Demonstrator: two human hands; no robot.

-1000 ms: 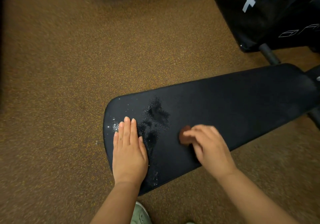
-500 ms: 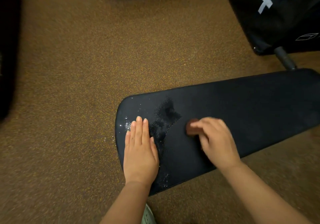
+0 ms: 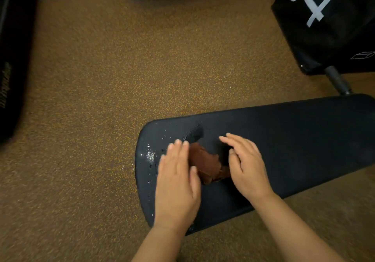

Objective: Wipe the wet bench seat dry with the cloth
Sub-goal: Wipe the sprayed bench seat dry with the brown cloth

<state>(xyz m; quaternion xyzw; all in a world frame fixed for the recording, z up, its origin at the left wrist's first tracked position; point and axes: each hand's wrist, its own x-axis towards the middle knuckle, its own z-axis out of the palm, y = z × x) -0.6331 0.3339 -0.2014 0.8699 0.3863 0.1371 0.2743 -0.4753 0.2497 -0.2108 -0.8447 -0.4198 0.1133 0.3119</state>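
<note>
Since a second ago the cloth (image 3: pixel 205 165) has come out from under the right hand (image 3: pixel 246 167) and spread toward the wet end of the seat, and both hands have drawn closer together; the dark wet patch looks smaller than it did.

Nearest the camera, at six o'clock, two bare forearms reach up onto the bench seat (image 3: pixel 294 136); the left hand (image 3: pixel 177 178) lies flat with fingers straight and together, its thumb edge touching the cloth's left side; the right hand sits just right of the cloth with fingers loosely extended and slightly spread, gripping nothing that I can see; whether its palm rests on the cloth's right edge is hidden.

The brown, crumpled cloth lies on the seat between the two hands, held by neither.

Beyond the left fingertips, toward eleven o'clock, water droplets (image 3: pixel 150 156) glint near the rounded end of the seat; a dark damp patch (image 3: pixel 195 133) sits at twelve o'clock of the cloth.

Risks, as I judge them: with no firm hold, a sweep may slide the hands off the bunched cloth and leave it behind; a bunched cloth covers little and may smear droplets toward the seat's edge; the left palm, resting on wet vinyl, could carry water back onto dried areas.

Farther off lies speckled brown flooring (image 3: pixel 121 69); a black padded box (image 3: pixel 334 28) with white numerals stands at two o'clock.
</note>
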